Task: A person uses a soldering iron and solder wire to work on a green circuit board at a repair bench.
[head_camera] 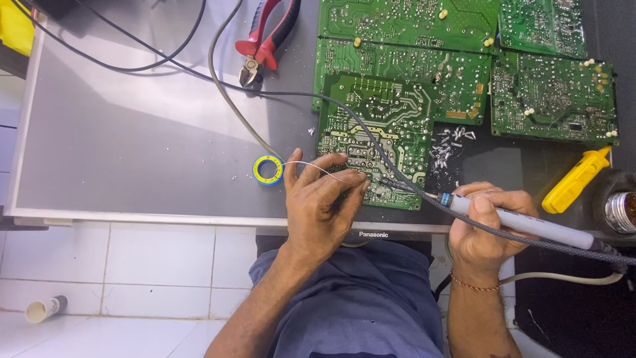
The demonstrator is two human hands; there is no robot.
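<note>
Lying between both hands (397,212), seemingly touched: green circuit board (377,142).

left hand (321,199) fingers pinched together, right hand (487,222) fist-gripped, forearms angled inward

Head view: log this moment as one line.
left hand: feeds solder wire | right hand: grips soldering iron | tip on green circuit board | solder spool beside
</note>
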